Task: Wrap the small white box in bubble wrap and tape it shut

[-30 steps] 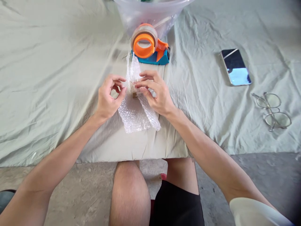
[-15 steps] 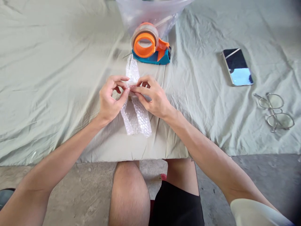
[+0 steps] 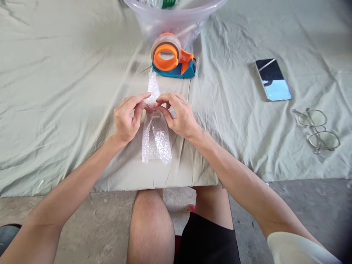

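A strip of bubble wrap (image 3: pixel 161 141) lies on the cloth in front of me, its far end narrow and its near end split in two flaps. Both hands meet over its middle. My left hand (image 3: pixel 128 116) is closed at the wrap from the left, its index finger stretched out above it. From the right, my right hand (image 3: pixel 177 113) pinches the wrap's middle between thumb and fingers. Something small and tan shows under the film between the hands; its kind is unclear. Just beyond the wrap stands an orange and blue tape dispenser (image 3: pixel 188 69) with a roll of clear tape.
A translucent plastic basin (image 3: pixel 148 22) holding plastic items stands behind the dispenser. To the right lie a phone (image 3: pixel 273 80) and a pair of glasses (image 3: pixel 316 128). The wrinkled greenish cloth (image 3: pixel 68 91) covers the table up to its near edge, above my knees.
My left thumb and fingers have shifted on the wrap, and its near flaps have moved slightly left and closer to me. The view has tilted, showing more of the basin.
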Tool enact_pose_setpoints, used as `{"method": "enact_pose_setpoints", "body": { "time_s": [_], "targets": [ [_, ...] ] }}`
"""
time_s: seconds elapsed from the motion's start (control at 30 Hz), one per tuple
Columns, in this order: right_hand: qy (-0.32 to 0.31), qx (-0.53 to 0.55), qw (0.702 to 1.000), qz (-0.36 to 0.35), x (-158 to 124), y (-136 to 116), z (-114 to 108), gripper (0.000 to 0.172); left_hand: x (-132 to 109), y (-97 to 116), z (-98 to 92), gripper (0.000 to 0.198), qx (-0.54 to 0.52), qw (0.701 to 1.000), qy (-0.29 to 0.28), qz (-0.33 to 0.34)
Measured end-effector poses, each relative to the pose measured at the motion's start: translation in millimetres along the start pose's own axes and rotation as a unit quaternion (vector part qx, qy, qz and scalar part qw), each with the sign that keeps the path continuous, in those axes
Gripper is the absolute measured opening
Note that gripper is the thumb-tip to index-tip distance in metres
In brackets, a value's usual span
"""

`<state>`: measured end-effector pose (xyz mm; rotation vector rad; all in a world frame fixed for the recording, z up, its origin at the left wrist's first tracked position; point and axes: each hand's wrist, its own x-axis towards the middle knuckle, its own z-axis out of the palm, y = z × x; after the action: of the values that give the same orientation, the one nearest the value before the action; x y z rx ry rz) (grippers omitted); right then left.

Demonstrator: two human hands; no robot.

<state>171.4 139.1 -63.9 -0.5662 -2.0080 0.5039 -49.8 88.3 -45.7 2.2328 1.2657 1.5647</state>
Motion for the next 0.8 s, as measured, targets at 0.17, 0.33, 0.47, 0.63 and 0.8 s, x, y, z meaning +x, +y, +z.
{"method": "enact_pose_setpoints", "body": {
  "time_s": [0.17,0.33,0.47,0.63,0.8],
  "targets": [
    [0.020,0.017,1.000,0.011,-1,3,4,0.016,1,-6,9.6,0.026,-0.028,0.999,-0.024,-0.018],
    [0.026,0.048,0.998,0.026,-1,5,5,0.014,-7,-17,14.3,0.047,-0.014,0.999,-0.021,-0.032],
    [0.008,0.048,0.998,0.033,0,5,4,0.015,-10,-34,11.6,0.098,0.020,0.975,-0.078,-0.209],
    [0.013,-0.048,0.995,0.082,1,6,-3,0.042,7,-33,2.5,0.064,0.043,0.936,-0.210,-0.279],
    [0.003,-0.089,0.981,0.172,-3,15,-8,0.089,10,-26,-0.3,0.045,0.004,0.942,-0.207,-0.263]
  ]
}}
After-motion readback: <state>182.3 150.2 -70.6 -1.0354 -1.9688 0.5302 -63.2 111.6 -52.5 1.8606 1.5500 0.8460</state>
